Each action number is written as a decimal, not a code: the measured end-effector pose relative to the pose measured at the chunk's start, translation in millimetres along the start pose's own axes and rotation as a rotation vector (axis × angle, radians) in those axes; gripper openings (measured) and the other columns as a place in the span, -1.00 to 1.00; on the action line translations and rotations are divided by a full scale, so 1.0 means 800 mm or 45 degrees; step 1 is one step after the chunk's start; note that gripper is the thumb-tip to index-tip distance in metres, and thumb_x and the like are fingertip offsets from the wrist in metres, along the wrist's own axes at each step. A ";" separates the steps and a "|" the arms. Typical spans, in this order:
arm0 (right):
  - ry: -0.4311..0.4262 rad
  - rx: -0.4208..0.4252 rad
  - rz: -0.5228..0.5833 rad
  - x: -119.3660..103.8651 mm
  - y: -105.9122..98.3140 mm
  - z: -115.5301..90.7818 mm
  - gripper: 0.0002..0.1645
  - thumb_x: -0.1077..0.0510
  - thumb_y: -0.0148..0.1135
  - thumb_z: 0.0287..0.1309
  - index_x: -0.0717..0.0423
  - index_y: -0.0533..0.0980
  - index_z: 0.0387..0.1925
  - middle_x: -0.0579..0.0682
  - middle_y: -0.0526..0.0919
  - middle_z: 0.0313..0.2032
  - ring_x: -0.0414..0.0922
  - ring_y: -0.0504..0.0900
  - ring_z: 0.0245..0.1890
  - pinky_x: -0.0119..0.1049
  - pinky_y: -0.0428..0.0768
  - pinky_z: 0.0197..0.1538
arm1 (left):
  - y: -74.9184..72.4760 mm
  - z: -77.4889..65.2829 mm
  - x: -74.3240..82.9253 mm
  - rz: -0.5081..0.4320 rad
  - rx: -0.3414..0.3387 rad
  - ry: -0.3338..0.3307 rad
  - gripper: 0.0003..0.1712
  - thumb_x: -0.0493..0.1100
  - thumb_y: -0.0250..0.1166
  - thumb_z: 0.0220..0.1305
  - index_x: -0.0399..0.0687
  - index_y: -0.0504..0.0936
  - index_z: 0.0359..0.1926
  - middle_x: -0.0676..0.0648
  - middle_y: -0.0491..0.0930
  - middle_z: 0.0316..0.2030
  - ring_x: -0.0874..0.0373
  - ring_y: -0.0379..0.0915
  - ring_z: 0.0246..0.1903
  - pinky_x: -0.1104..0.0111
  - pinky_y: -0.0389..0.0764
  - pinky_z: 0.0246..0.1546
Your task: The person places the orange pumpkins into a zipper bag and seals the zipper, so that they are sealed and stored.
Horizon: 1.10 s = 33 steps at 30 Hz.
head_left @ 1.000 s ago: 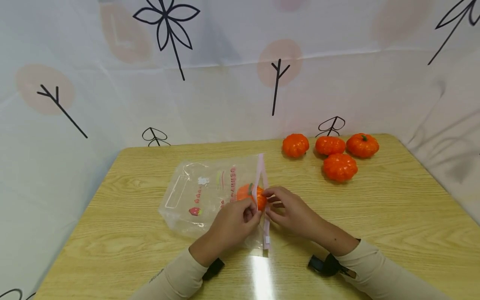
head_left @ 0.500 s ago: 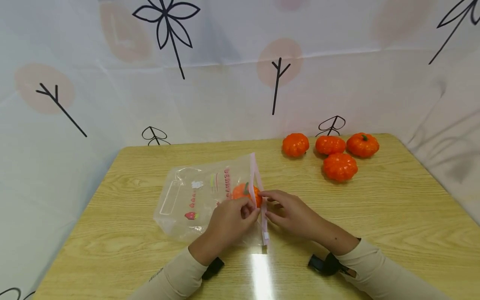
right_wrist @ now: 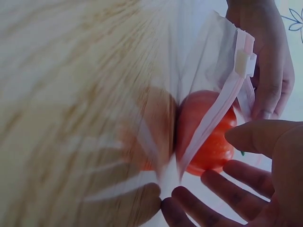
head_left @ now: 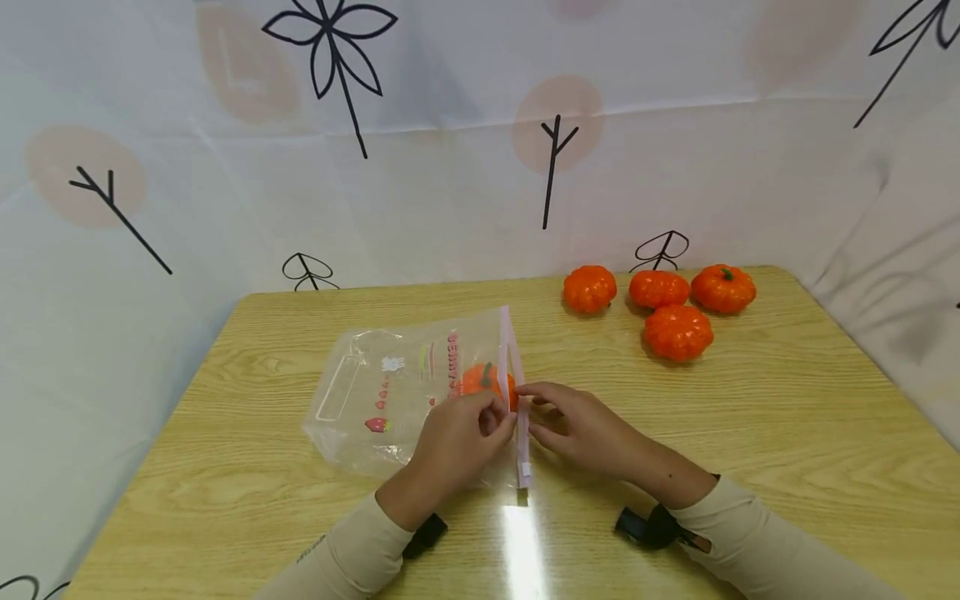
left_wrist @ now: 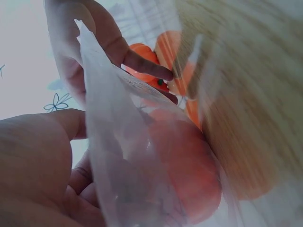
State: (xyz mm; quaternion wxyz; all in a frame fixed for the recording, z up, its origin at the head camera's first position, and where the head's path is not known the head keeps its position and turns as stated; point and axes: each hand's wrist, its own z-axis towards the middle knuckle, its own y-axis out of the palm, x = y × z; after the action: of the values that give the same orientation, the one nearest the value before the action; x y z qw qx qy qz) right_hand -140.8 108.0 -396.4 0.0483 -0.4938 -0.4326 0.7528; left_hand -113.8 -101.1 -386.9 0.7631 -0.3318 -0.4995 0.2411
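A clear zip bag [head_left: 352, 433] with pink edges and printed strawberries lies on the table, its mouth facing right. Just inside the mouth sits an orange toy pumpkin [head_left: 480, 380] with a green stem, seen through the film. The left hand [head_left: 462, 433] pinches the upper lip of the mouth and lifts it. At the opening, the right hand [head_left: 585, 425] has its fingers loosely bent and spread beside the pumpkin; the right wrist view shows its thumb [right_wrist: 251, 137] close to the pumpkin [right_wrist: 213, 146]. Whether a fingertip touches it is hard to tell.
Several more orange pumpkins stand at the back right of the wooden table [head_left: 787, 417], among them a nearer one [head_left: 678, 333] and one apart on the left [head_left: 590, 289]. A white slider [right_wrist: 245, 64] sits on the bag's pink zip. Printed cloth [head_left: 450, 200] hangs behind the table.
The bag and the pumpkin have shifted left, and the pumpkin sits a little farther inside the mouth. The right hand has moved slightly left; the left hand keeps its pinch.
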 end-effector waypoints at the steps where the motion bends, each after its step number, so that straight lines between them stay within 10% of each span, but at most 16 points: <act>1: -0.003 -0.002 -0.007 0.000 0.000 0.000 -0.44 0.24 0.26 0.28 0.17 0.42 0.30 0.15 0.60 0.19 0.07 0.65 0.10 -0.07 0.64 0.09 | 0.000 0.000 0.000 0.004 0.002 -0.001 -0.83 -0.10 0.37 0.23 0.09 0.60 -0.49 0.22 0.43 -0.65 0.41 0.26 -0.62 0.54 0.33 -0.57; 21: 0.015 0.016 -0.129 0.003 -0.004 0.001 -0.39 0.18 0.31 0.26 0.06 0.43 0.33 0.06 0.59 0.19 0.00 0.60 0.11 -0.03 0.60 0.12 | 0.001 0.000 -0.002 0.053 0.014 0.010 -0.82 -0.06 0.37 0.24 0.08 0.62 -0.49 0.22 0.45 -0.66 0.44 0.26 -0.62 0.56 0.32 -0.56; 33: 0.074 0.194 -0.515 0.030 -0.054 0.025 -0.48 0.21 0.31 0.21 0.21 0.49 0.21 0.26 0.54 0.19 0.25 0.49 0.23 0.20 0.49 0.23 | 0.001 0.000 -0.003 0.074 0.021 0.050 -0.83 -0.09 0.36 0.23 0.09 0.63 -0.50 0.20 0.50 -0.65 0.46 0.28 -0.62 0.56 0.33 -0.55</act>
State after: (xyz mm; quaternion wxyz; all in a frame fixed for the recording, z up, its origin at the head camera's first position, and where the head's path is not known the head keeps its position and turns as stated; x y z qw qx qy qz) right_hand -184.1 134.9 -379.8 0.2479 -0.4134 -0.4632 0.7437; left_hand -114.8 -102.7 -389.0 0.7680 -0.3445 -0.4726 0.2609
